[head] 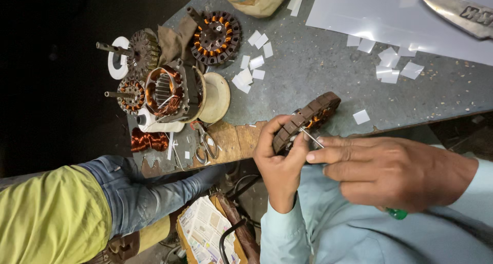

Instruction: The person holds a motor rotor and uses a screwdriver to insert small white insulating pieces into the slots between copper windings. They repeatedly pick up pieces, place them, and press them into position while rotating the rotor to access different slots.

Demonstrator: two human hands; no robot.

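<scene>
My left hand (280, 164) grips a dark brown ring-shaped motor stator (314, 111) with copper windings, holding it on edge at the front rim of the grey workbench (318, 63). My right hand (390, 174) is closed around a screwdriver with a green handle (397, 213). Its thin metal shaft (311, 138) runs under my forefinger and its tip touches the stator near my left thumb. Both my sleeves are light blue.
Several other wound stators (215, 37) and a motor core (164, 92) crowd the bench's left end, with a white spool (218, 97), scissors (205, 143) and a copper wire coil (149, 139). Small white paper pieces (254, 63) lie scattered. Another person in yellow shirt (51, 212) sits left.
</scene>
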